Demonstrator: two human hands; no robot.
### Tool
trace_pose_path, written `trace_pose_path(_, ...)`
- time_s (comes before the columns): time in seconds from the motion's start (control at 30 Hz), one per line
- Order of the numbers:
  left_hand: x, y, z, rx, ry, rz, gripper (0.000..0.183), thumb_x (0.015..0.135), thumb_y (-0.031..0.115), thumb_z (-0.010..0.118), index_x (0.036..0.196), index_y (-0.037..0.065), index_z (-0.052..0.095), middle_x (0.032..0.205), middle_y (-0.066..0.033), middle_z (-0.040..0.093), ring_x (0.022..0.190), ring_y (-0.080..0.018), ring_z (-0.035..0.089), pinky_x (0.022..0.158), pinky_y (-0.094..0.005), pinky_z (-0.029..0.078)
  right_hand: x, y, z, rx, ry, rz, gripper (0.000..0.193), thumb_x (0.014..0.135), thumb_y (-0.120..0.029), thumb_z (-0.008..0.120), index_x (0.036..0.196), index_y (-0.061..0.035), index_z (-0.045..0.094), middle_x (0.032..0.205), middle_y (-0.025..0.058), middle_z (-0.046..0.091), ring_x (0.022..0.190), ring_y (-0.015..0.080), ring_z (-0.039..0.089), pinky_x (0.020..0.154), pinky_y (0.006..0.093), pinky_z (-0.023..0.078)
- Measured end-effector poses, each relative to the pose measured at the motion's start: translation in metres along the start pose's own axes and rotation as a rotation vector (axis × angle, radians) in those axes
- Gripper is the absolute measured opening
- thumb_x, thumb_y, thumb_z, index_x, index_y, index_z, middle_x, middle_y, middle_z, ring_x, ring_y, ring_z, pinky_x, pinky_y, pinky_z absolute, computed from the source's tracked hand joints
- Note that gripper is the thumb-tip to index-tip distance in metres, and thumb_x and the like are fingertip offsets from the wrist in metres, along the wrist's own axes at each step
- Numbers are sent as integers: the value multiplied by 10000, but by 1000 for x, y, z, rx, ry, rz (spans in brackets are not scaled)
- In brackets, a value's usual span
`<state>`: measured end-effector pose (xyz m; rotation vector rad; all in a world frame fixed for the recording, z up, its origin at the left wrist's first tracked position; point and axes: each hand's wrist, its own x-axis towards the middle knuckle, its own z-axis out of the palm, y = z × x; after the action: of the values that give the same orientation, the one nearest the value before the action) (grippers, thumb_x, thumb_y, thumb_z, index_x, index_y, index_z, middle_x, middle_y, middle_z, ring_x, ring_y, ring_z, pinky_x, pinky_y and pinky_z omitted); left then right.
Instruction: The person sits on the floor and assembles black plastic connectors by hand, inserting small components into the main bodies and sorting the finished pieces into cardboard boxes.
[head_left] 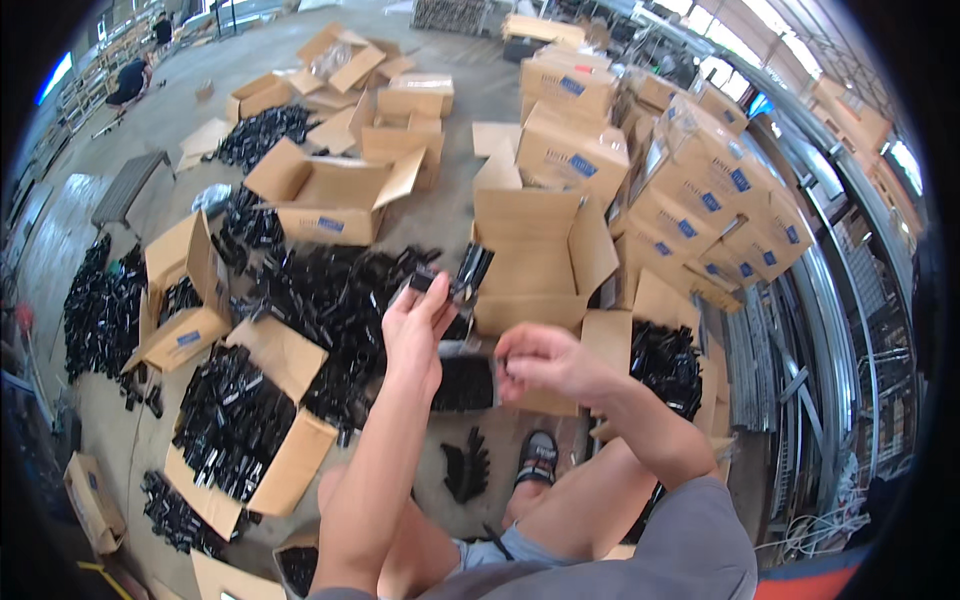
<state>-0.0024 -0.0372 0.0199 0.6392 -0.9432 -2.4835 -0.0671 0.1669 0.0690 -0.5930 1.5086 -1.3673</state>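
Note:
My left hand [412, 322] is raised over the black heap, its fingers closed on a glossy black part [473, 268] of a kind I cannot tell. A smaller dark block [424, 281] shows at its fingertips. To the right, my right hand [540, 362] is curled with fingertips together; something small and dark may be between them, too blurred to name. Below and between the hands sits a container of small black pieces [466, 384]. Just beyond them stands an open cardboard box [528, 245], its flaps spread. A cluster of black parts [466, 466] lies on the floor near my foot.
Heaps of black parts [325, 300] cover the floor ahead and left. An opened carton [285, 480] full of them lies at left. Closed cartons [700, 190] are stacked at right, beside long metal profiles [755, 370]. More open boxes [335, 190] stand farther off; a person [130, 80] crouches far left.

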Motion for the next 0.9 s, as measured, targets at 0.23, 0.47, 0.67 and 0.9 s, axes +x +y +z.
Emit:
trace_pose_path(0.23, -27, -6, 5, -201, -121, -114, 217, 990, 195, 692, 1185, 107, 659, 1149, -34, 724, 972, -126, 719, 839, -270, 591, 19, 13, 16, 72, 610, -529, 172, 967, 32, 635, 1130, 10, 586, 1036, 96, 705, 936, 136, 689, 854, 285, 581)
trace_pose_path(0.47, -47, -27, 19, -271, -185, -139, 282, 1011, 162, 654, 1274, 72, 607, 1195, -46, 701, 1054, -152, 702, 890, -283, 586, 20, 20, 18, 217, 772, -692, 165, 948, 10, 693, 1108, 25, 656, 1027, 104, 723, 896, 128, 706, 834, 271, 592)
trace_pose_path(0.67, -59, -31, 27, -202, -209, 58, 383, 965, 30, 683, 1334, 26, 581, 1247, -80, 682, 1109, -126, 664, 942, -279, 558, 16, 34, 11, 195, 741, -659, 125, 932, -14, 729, 1053, -3, 698, 953, 69, 750, 862, 98, 694, 769, 242, 545)
trace_pose_path(0.9, -57, -29, 21, -69, -280, 189, 447, 885, -52, 742, 1311, -7, 616, 1263, -114, 692, 1148, -147, 651, 990, -296, 526, 13, 39, 3, 363, 541, -671, 111, 929, -34, 733, 1034, -22, 697, 961, 67, 749, 820, 115, 667, 776, 269, 533)
